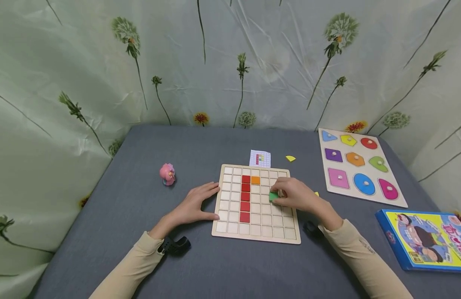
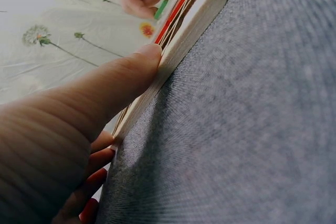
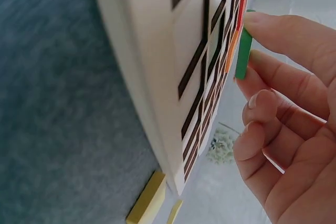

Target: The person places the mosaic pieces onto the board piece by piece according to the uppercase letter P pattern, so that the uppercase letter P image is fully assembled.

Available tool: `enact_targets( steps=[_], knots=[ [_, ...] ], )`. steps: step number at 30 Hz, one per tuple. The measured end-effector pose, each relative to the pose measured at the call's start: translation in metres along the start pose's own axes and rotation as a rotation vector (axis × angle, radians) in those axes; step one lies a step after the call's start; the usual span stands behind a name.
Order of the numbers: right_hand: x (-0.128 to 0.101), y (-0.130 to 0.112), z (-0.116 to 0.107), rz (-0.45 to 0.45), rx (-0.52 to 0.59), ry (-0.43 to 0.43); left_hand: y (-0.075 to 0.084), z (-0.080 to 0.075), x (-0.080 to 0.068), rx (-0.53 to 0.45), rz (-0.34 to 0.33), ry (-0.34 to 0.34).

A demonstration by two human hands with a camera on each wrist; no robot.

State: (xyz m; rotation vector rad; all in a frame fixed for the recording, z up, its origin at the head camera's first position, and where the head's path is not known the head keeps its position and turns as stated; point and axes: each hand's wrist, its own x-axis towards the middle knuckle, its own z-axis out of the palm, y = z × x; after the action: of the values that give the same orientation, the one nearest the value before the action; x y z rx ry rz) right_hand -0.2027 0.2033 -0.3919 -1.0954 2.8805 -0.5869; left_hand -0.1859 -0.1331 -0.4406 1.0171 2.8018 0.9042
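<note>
Covering the worktop [image 1: 140, 249] is a grey-blue woven cloth, its ribbed weave plain in the left wrist view; pale green sheeting printed with dandelions and small red flowers hangs on three sides as a backdrop [image 1: 103, 62]. At the middle lies a wooden grid board [image 1: 230, 226] with a column of red tiles [image 1: 245, 198] and one orange tile [image 1: 255, 180] beside the column's top.

The right hand [image 1: 295, 195] hovers over the board's right half, its grip narrow, thumb and fingertips [image 3: 273, 30] pinching a green tile [image 1: 273, 196] by its edges, held just above or at the squares near the board's middle; whether it touches the wood cannot be told. The left hand [image 1: 194, 205] rests on the cloth at the board's left edge, fingers straight, thumb [image 2: 131, 72] pressing against the wooden side.

Just behind the board lies a small pattern card [image 1: 260, 158], and near it a yellow piece [image 1: 290, 158]. Two more yellow pieces [image 3: 149, 203] lie on the cloth by the board's right edge. A pink toy figure [image 1: 167, 174] stands to the left, well apart. At the right lie a shape puzzle board [image 1: 359, 166] with knobbed coloured shapes and, nearer, a blue and yellow box [image 1: 425, 240].
</note>
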Motion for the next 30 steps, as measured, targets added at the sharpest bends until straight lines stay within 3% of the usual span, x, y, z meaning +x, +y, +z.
enact_targets(
  steps=[9, 19, 30],
  knots=[
    [0.011, -0.006, 0.002, 0.017, -0.012, -0.048, 0.001, -0.003, 0.0, 0.007, 0.004, 0.007],
    [0.019, -0.01, 0.006, -0.03, -0.019, -0.043, 0.002, -0.003, 0.0, 0.005, -0.009, -0.007],
    [0.031, -0.019, 0.008, -0.053, -0.053, -0.106, 0.001, -0.001, 0.001, 0.001, -0.013, -0.01]
  ],
)
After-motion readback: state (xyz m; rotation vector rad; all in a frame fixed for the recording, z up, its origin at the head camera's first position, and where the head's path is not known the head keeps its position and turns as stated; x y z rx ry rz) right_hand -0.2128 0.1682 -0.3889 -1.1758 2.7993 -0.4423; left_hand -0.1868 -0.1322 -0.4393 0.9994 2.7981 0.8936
